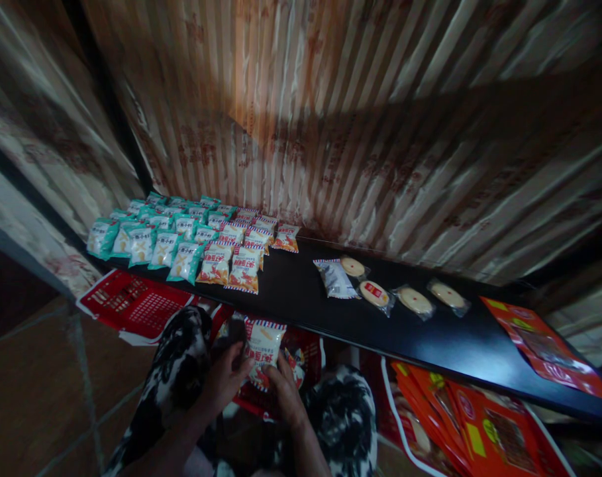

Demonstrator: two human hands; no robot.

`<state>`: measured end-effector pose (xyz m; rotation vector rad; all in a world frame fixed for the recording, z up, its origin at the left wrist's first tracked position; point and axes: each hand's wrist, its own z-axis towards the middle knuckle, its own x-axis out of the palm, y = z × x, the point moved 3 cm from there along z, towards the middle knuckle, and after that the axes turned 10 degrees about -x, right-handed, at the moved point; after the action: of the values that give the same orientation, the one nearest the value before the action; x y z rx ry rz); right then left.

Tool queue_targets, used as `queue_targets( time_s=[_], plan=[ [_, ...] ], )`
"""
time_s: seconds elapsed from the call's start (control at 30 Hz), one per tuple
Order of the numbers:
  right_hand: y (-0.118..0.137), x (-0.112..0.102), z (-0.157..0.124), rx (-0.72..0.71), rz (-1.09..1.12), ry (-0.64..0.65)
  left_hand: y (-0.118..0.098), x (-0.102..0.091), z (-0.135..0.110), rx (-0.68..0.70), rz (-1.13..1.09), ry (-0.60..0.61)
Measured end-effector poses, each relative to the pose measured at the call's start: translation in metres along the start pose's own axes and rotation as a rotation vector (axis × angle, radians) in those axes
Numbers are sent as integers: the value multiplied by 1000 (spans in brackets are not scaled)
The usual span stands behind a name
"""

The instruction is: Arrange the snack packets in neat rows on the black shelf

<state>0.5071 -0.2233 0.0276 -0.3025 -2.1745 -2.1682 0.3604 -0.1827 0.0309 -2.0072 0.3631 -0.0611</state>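
My left hand [226, 379] and my right hand [285, 389] both grip a small red-and-white snack packet [262, 346] low in the view, over my patterned lap. The fingers of each hand curl round the packet's lower edge. Under it lies a large red bag [305, 354]. In front of me runs a long black shelf [301, 298]. Rows of teal snack packets [146, 235] and red-and-white snack packets [244, 255] lie on its left part.
Round cakes in clear wrappers [414, 301] and a silvery packet [334, 278] sit mid-shelf. A flat red bag [544, 348] lies at the shelf's right end. A red basket [132, 305] stands on the floor at left, orange-red bags [459, 417] at right. Curtains hang behind.
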Motion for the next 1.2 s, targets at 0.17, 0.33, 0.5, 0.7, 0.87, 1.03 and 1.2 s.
queue_targets(
  time_s=[0.17,0.33,0.5,0.7,0.87,1.03,1.2],
  plan=[
    [-3,0,1,-6,22,32,5,1,3,33,-74,136],
    [-2,1,0,1,-8,51,13,0,7,81,-89,164],
    [8,3,1,-12,-8,42,10,-4,8,47,-28,79],
    [9,9,3,-27,87,84,-5,-7,2,55,10,45],
    [8,8,3,-22,7,36,-13,-7,-5,40,-6,20],
    [7,8,3,-3,-8,6,-9,-6,-2,81,-49,39],
    [8,9,2,32,15,18,-5,-6,4,52,-89,-35]
  ],
)
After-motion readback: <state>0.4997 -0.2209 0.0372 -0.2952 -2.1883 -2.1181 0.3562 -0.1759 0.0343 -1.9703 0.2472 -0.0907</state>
